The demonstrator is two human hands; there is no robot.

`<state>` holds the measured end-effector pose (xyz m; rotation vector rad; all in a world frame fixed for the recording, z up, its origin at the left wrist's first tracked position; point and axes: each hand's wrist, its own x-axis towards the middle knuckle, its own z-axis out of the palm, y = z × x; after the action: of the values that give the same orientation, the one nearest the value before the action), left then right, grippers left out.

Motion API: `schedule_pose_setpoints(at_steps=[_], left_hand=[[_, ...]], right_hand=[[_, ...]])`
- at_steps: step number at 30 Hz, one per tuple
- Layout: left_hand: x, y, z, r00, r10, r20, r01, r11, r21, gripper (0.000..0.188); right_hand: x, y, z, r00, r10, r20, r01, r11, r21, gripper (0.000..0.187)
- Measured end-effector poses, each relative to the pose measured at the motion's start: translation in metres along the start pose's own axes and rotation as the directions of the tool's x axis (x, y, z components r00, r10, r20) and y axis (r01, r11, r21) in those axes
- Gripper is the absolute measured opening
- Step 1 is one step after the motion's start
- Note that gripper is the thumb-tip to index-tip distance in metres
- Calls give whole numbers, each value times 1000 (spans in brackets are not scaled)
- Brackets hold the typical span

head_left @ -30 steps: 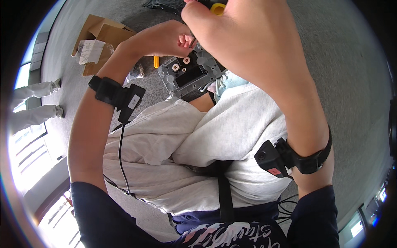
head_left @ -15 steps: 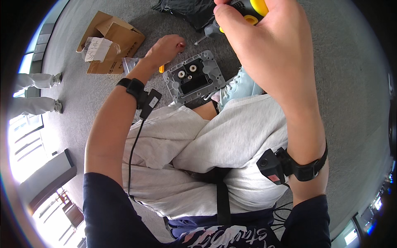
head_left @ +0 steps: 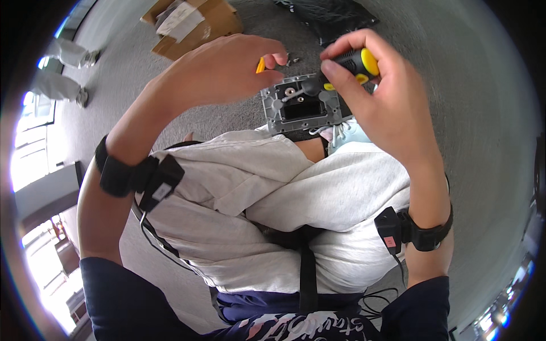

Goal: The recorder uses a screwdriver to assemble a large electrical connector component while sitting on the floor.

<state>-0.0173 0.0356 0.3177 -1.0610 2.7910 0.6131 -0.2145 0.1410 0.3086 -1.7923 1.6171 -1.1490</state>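
Note:
My right hand (head_left: 387, 91) is closed round the black and yellow handle of a screwdriver (head_left: 348, 63). Its shaft slants down to the left, over a grey metal housing (head_left: 273, 120) with a dark recessed middle and round fittings. My left hand (head_left: 222, 68) hovers beside the housing's upper left corner, fingers bent, thumb and fingertips apart. No object shows in it, though the inner fingers are partly hidden. Through that gap appears a small orange-yellow piece (head_left: 261, 65). Small metal screws (head_left: 292, 59) lie on the carpet just past the left fingertips.
An open cardboard box (head_left: 222, 20) stands at the far left, a black plastic bag (head_left: 335, 17) at the far middle. My light blue shoe (head_left: 350, 133) is close to the housing's near right corner. Another person's legs (head_left: 65, 88) are at the left edge.
My left hand has lifted from the carpet and come right, its fingers parting. The screwdriver has come lower, its shaft now over the housing. The whole view has shifted.

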Motion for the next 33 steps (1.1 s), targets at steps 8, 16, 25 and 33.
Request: schedule_pose_setpoints(at_steps=[8,16,25,33], left_hand=[[-40,9,16,946,-43,-321,2,992,-127,25],[-41,-13,21,956,-139,-257,50,945,-324,25],[-30,-17,28,988,-77,-132,52,982,-182,22],[-54,-20,-7,938,-43,-344,-144,854,-501,23]], right_hand=[[3,-2,25,987,25,156,-27,1000,11,21],[2,0,35,977,51,205,-56,998,16,22],[0,-12,38,955,-173,239,196,978,-74,19],[15,-66,51,942,-3,337,213,779,-590,33]])
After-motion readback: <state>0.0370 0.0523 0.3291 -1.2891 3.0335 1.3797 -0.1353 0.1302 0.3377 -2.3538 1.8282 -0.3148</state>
